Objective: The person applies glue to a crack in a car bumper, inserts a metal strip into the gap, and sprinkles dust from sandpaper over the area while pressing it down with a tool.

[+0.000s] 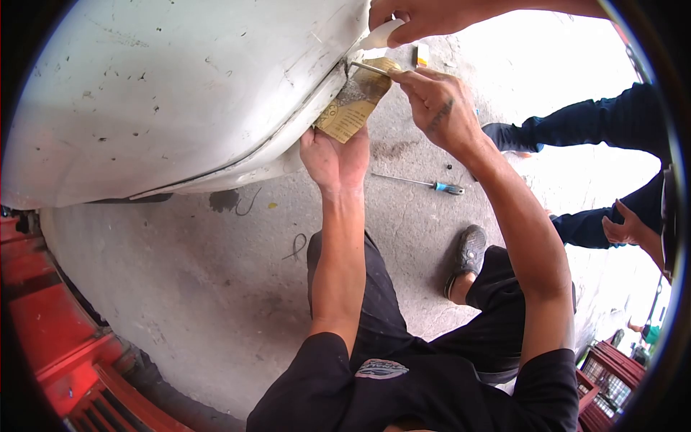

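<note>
My left hand (337, 160) is palm up under a yellow-brown printed sheet (338, 121), its thumb at the sheet's lower left edge. Grey dust or grit lies on the sheet, which is close against the body panel's edge. In my right hand (440, 104) is a thin metal rod (370, 68), gripped between the fingers. Its tip is at the gap in the white car body panel (194, 86); any handle is hidden in my fist. Just above, another person's hand (414, 18) holds a white flat piece (381, 36) against the panel.
On the concrete floor (237, 266) lies a blue-handled screwdriver (448, 189). A small yellow and white box (422, 55) is farther off. Someone in dark trousers (597, 122) stands at the right. Red metal structures (54, 324) are at the left, and a red crate (610, 381) is at lower right.
</note>
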Motion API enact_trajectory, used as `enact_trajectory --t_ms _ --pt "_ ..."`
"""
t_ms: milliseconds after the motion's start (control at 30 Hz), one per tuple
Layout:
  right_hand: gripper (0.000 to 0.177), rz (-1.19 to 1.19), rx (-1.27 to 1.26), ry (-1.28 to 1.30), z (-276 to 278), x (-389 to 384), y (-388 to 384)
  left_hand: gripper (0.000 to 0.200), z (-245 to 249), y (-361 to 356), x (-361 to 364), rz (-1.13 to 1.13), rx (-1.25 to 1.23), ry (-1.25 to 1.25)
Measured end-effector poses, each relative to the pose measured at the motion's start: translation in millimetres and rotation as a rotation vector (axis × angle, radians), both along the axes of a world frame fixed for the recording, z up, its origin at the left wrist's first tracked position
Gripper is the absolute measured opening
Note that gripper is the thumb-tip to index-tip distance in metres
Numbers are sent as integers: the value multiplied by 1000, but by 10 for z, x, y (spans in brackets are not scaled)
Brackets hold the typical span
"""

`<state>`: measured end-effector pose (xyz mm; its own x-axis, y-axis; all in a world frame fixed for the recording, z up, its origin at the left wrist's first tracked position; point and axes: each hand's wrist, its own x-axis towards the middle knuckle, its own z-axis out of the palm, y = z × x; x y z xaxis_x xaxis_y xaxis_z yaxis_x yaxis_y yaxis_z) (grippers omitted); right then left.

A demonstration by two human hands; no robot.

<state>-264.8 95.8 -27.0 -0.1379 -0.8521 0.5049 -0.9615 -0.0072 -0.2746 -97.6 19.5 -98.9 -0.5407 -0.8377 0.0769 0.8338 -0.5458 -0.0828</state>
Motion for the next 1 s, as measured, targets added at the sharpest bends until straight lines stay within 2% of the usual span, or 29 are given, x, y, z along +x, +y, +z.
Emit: enact_trajectory --t_ms 633,833,900,933,1000 --pt "33 -37 6 -103 -54 30 25 54 1 23 -49 73 -105 -165" --pt "33 -17 -71 -137 -158 13 26 55 -50 -1 -63 76 -151 -195" --pt "21 3 -86 -94 -164 6 24 55 -84 -18 -78 76 -171 -205" --pt "21 0 -87 -101 -166 16 27 55 -101 -21 -84 76 -167 -200" --pt "32 -24 -58 -141 -159 36 34 55 -129 -20 -93 73 -166 -200"
